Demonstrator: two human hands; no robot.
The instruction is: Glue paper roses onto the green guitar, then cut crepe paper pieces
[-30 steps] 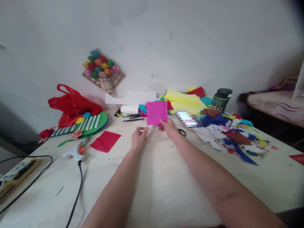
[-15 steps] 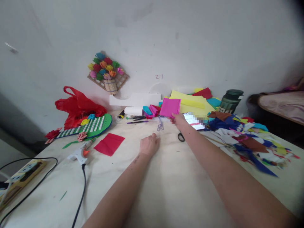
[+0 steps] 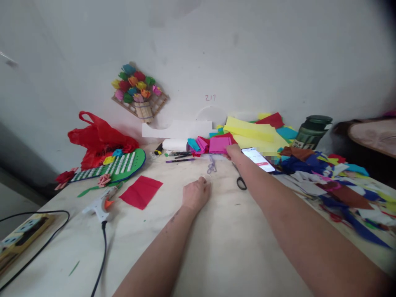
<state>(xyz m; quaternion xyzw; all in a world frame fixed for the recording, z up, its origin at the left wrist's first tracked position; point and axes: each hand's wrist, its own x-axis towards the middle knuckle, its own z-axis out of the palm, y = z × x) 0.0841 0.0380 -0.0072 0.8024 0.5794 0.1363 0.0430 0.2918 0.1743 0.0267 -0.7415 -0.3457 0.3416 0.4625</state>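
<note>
My right hand (image 3: 233,151) reaches to the back of the table, its fingers at the right edge of a folded pink sheet of paper (image 3: 220,145). The sheet lies low in front of red paper, and my fingertips are partly hidden. My left hand (image 3: 195,194) rests on the table with its fingers curled closed; whatever they hold, if anything, is hidden. A tangle of pale purple string (image 3: 212,164) lies just beyond it. Dark-handled scissors (image 3: 241,183) are under my right forearm. To the left lies a red paper square (image 3: 141,192).
Left are a white glue gun (image 3: 100,206), a power strip (image 3: 26,233), a green decorated board (image 3: 123,167) and a red bag (image 3: 102,138). Pens (image 3: 181,155) lie at the back. A phone (image 3: 258,160), a green bottle (image 3: 312,132) and colourful scraps (image 3: 343,192) occupy the right.
My right hand has lowered the pink sheet from a raised, tilted position to the papers at the back. My left hand remains curled on the table. The view has shifted slightly.
</note>
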